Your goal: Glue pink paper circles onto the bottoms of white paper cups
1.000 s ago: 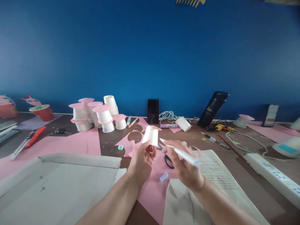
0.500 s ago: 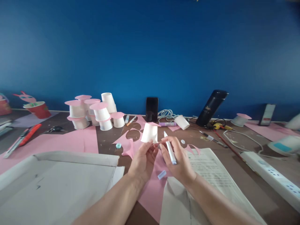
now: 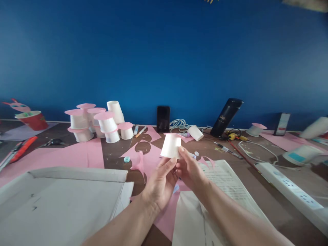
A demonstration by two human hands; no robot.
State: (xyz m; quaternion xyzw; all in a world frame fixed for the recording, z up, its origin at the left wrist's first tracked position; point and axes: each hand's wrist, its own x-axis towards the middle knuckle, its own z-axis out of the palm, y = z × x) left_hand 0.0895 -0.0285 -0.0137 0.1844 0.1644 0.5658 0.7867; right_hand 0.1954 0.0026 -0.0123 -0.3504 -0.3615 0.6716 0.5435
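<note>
A white paper cup [image 3: 170,146], wide rim down, is held up in front of me by both hands. My left hand [image 3: 162,181] grips its lower edge from below, thumb on the front. My right hand [image 3: 191,169] pinches its lower right side. The marker is mostly hidden behind my right hand; only a pale end [image 3: 193,156] seems to show. Pink paper with a round cut-out [image 3: 153,159] lies behind and under my hands. A light blue cap [image 3: 176,189] rests on the pink paper, partly covered.
Stacked cups with pink discs [image 3: 106,124] stand back left, a black phone [image 3: 163,119] in the middle, a black flask [image 3: 227,117] right. A white box lid [image 3: 77,201] fills the front left. A power strip [image 3: 290,191] and printed paper [image 3: 228,181] lie right.
The cup is now upright in both hands and closer to my right fingers. My right hand has turned, so the white marker that showed across its fingers is mostly out of sight. The view has shifted slightly right.
</note>
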